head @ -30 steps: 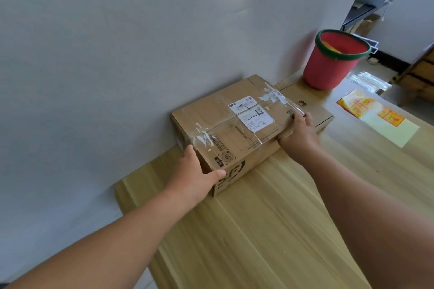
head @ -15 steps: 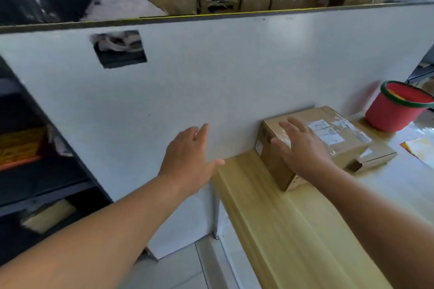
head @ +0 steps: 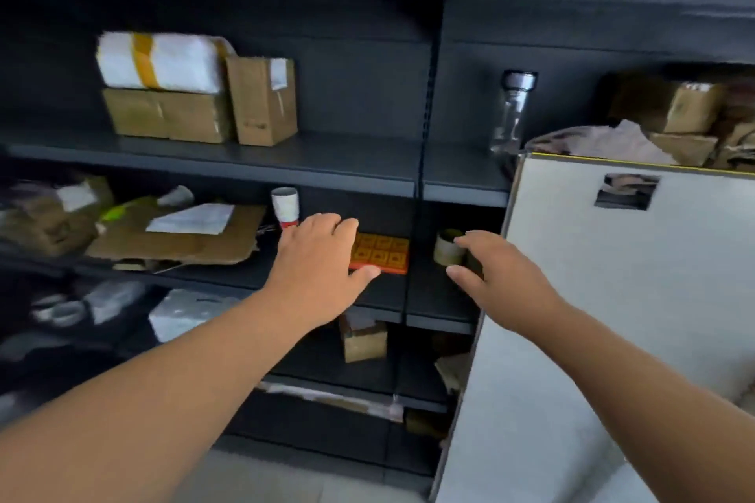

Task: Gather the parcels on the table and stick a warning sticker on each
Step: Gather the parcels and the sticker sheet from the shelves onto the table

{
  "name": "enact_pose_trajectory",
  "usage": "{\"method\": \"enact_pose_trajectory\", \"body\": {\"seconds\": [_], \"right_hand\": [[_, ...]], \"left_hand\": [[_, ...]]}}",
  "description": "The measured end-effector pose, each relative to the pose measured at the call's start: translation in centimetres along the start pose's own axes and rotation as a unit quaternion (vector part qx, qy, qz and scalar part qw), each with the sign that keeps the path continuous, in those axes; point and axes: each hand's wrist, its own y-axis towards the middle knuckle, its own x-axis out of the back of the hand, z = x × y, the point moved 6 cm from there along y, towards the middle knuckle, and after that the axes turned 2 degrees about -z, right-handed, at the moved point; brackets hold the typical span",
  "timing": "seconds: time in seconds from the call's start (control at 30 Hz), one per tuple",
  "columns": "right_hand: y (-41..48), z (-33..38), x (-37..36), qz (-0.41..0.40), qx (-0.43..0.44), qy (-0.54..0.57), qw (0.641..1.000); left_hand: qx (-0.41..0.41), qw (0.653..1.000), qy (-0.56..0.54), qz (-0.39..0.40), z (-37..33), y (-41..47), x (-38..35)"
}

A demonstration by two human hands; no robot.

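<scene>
Two bare arms are being held out toward a dark shelf unit point(head: 347, 159). The left hand point(head: 316, 257) is hovering open and empty; the right hand point(head: 496, 282) is likewise spread, holding nothing. The orange sticker sheet point(head: 384, 253) is lying flat on its middle shelf, long side running left to right, just right of the left hand, the nearer one. Farther back, labels on cardboard boxes point(head: 261, 102) are showing too blurred to read, as is the sheet's print.

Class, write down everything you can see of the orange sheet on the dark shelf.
The orange sheet lies flat on the dark shelf. It is printed with a grid of yellow squares in two rows and is red-orange along its front edge. It looks like paper or card. The left hand covers its left end; contact cannot be told.
</scene>
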Motion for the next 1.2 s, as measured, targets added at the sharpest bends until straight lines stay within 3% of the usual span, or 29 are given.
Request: {"method": "enact_pose_trajectory", "body": {"seconds": [0.3,0.7,0.83,1.0,1.2], "right_hand": [[9.8,14.7,-1.4,-0.017,0.085,0.015,0.996],[28.2,18.8,-4.8,-0.067,0.071,0.074,0.993],[34.5,19.4,-5.5,-0.069,0.057,0.114,0.989],[41.3,21.7,-5.1,-0.098,0.053,0.165,0.980],[46.2,23.8,-6.2,-0.097,0.002,0.224,0.970]], "left_hand": [[0.142,0.989,0.038,-0.026,16.1,-0.1,6.4],[0.221,0.973,-0.033,-0.056,27.4,12.6,3.8],[0.228,0.968,-0.070,-0.076,29.8,18.6,1.7],[0.203,0.952,-0.211,-0.091,32.1,24.5,-0.9],[0.171,0.932,-0.307,-0.086,35.1,29.9,-3.4]]}}
